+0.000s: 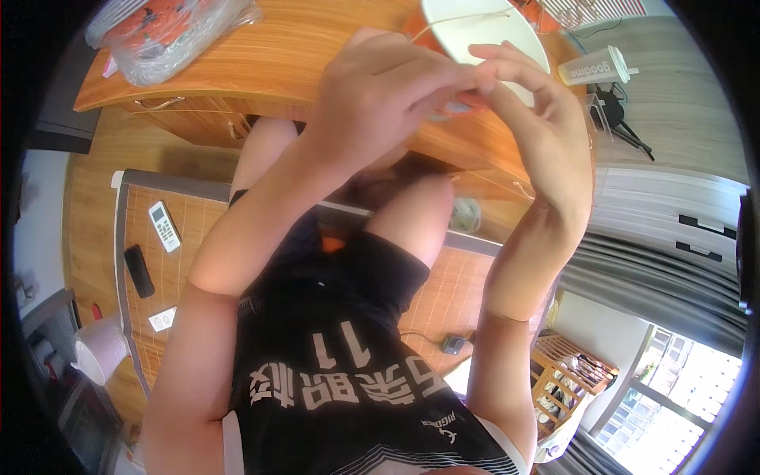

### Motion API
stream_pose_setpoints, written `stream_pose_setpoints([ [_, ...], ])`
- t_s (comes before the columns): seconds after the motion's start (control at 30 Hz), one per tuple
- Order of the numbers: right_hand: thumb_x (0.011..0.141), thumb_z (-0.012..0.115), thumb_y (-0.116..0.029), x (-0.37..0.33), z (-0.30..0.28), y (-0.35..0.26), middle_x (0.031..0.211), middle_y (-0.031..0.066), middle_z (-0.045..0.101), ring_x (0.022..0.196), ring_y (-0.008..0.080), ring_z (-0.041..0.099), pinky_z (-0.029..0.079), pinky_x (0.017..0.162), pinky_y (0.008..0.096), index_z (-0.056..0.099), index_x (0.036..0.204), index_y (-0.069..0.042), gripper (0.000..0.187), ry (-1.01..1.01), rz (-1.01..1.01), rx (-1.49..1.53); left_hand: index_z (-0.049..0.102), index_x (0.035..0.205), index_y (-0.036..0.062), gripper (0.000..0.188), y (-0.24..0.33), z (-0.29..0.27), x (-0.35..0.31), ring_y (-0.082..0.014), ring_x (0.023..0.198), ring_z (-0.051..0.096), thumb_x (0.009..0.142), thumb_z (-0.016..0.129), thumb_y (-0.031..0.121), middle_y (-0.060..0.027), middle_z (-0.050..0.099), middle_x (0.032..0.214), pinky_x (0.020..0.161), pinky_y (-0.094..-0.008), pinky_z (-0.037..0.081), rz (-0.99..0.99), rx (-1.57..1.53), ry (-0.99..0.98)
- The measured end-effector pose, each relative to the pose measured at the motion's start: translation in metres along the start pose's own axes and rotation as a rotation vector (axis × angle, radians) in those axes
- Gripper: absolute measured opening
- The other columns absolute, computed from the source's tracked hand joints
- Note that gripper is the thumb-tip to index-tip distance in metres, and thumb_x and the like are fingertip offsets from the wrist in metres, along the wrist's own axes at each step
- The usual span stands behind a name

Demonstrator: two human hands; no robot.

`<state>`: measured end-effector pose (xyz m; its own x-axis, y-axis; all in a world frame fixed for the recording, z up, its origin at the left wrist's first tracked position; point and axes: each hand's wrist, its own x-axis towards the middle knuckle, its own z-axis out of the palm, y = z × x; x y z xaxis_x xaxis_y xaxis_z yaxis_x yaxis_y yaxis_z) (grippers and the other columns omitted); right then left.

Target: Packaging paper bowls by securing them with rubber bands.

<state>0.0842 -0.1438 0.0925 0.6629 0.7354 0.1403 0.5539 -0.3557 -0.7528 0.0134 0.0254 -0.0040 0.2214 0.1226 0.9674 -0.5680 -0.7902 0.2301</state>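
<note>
Both hands are raised in front of me over the desk, and their fingertips meet in a pinch. My left hand [380, 91] is closed, thumb and forefinger pressed together. My right hand [546, 119] pinches at the same spot, its other fingers curled loosely. What sits between the fingertips is too small to make out. Behind the hands stands a round tub [518, 36], white inside and orange outside. A thin pale cord [463, 17] crosses over its opening and passes behind my left hand. Something reddish shows just below the fingertips, partly hidden.
On the wooden desk [285, 47], a clear plastic bag [170, 39] with orange-red contents lies at the left. A lidded drink cup [594, 67] and a black stand-like object [613, 115] are at the right. A remote [165, 226] and a phone [138, 271] rest beside me on the mat.
</note>
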Motion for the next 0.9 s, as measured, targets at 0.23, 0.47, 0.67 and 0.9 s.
stream_pose_setpoints([
  [0.23, 0.089, 0.076, -0.015, -0.003, 0.01, 0.008, 0.087, 0.0037, 0.074, 0.083, 0.0111, 0.068, 0.052, 0.077, 0.0259, 0.075, 0.1, -0.002, 0.017, 0.087, 0.032, 0.115, 0.075, 0.099, 0.0156, 0.015, -0.003, -0.004, -0.003, -0.0188, 0.076, 0.065, 0.084, 0.077, 0.013, -0.0015, 0.07, 0.082, 0.071, -0.0329, 0.048, -0.102, 0.079, -0.1],
  [0.47, 0.089, 0.074, -0.009, -0.003, 0.01, 0.005, 0.096, 0.0053, 0.075, 0.089, 0.0084, 0.066, 0.05, 0.082, 0.0238, 0.075, 0.099, 0.001, 0.015, 0.111, -0.024, 0.033, 0.064, 0.096, 0.001, 0.005, -0.04, 0.012, 0.023, -0.0125, 0.074, 0.049, 0.094, 0.066, 0.006, -0.0061, 0.058, 0.096, 0.066, -0.0252, 0.04, 0.076, -0.887, 0.136],
  [0.67, 0.087, 0.074, -0.015, -0.001, 0.025, 0.02, 0.087, 0.0049, 0.077, 0.081, 0.0243, 0.072, 0.012, 0.12, 0.0609, 0.074, 0.1, -0.011, 0.014, 0.31, -0.067, -0.119, 0.063, 0.097, 0.0023, 0.003, 0.001, -0.036, 0.063, -0.0217, 0.078, 0.056, 0.094, 0.062, 0.004, -0.0117, 0.059, 0.1, 0.072, -0.0309, 0.047, -0.418, -0.304, -0.436],
  [0.9, 0.08, 0.075, -0.011, -0.026, -0.014, 0.048, 0.093, 0.0101, 0.067, 0.101, 0.0316, 0.062, 0.042, 0.104, 0.051, 0.071, 0.096, -0.007, 0.017, 0.223, -0.355, -0.42, 0.063, 0.102, 0.0083, 0.019, -0.041, -0.046, 0.115, -0.0228, 0.09, 0.063, 0.091, 0.07, 0.022, -0.0079, 0.066, 0.089, 0.093, -0.0387, 0.04, 0.07, 0.041, -0.91],
])
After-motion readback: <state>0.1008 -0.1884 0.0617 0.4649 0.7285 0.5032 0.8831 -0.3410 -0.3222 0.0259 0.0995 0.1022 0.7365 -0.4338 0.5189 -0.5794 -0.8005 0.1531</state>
